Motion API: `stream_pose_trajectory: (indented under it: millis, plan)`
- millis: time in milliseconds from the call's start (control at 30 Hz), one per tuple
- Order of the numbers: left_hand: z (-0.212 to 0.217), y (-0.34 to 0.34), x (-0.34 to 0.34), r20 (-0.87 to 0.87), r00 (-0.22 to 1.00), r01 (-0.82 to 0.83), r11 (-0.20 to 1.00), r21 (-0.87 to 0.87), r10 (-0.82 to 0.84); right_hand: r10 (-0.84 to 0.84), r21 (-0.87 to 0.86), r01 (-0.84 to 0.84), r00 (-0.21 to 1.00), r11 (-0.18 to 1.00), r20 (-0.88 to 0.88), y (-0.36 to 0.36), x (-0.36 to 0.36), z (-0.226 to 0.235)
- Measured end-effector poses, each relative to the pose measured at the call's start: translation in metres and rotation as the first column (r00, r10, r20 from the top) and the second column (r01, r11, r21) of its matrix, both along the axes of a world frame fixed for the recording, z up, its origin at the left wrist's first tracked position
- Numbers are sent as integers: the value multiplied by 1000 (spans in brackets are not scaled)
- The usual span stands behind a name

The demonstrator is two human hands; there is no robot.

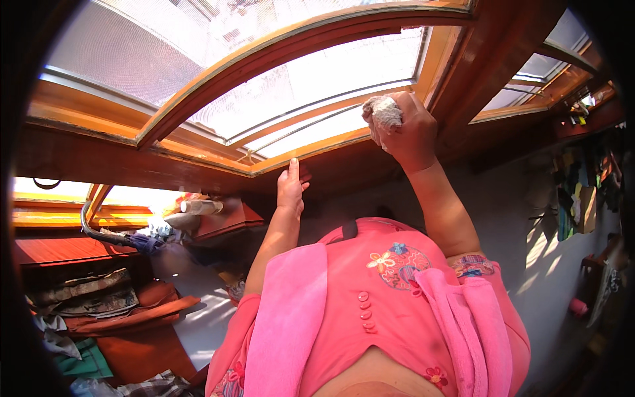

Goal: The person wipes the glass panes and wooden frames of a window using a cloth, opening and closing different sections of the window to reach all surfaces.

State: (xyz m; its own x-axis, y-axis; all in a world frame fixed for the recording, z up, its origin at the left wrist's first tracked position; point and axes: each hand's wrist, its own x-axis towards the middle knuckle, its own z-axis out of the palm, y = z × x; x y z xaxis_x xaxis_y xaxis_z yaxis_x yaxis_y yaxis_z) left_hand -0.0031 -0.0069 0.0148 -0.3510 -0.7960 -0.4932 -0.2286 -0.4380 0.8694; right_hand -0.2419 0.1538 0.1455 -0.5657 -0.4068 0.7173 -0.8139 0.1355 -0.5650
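Note:
My right hand [413, 132] is raised and closed around a crumpled whitish cloth [385, 114]. It is close to the right end of the wooden window frame [331, 143]. Lower and to the left, my left hand [291, 188] has its thumb pointing up beside the frame's bottom edge. Its other fingers are loosely bent and partly hidden, with nothing seen in them. Bright light comes through the window pane [317, 73] above both hands.
At left, a red-brown ledge [231, 221] carries a bottle-like container [202, 207] and a dark folded umbrella [142, 241]. Folded cloths [99, 294] lie on shelves below. Another window [529, 86] and hanging items [575, 198] are at right. A pink towel [288, 311] hangs over my shoulders.

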Motion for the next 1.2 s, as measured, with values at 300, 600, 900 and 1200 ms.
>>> stream_pose_trajectory:
  millis: [300, 600, 900, 1200]
  plan:
    - [8, 8, -6, -8, 1000, -16, 999, -30, 15, 42, 225, -2, 984, 974, -175, -12, 18, -41]
    - [-2, 5, -5, -7, 1000, -28, 999, -39, 28, 90, -16, -98, 959, 995, -270, -41, 37, 52]
    - [-4, 2, -5, -23, 1000, -10, 1000, -30, 10, 213, 301, -119, 929, 946, -302, -57, 74, -20]
    - [1, 5, -5, -26, 999, -29, 999, -17, 29, 174, 55, -165, 924, 985, -340, -66, 76, 49]
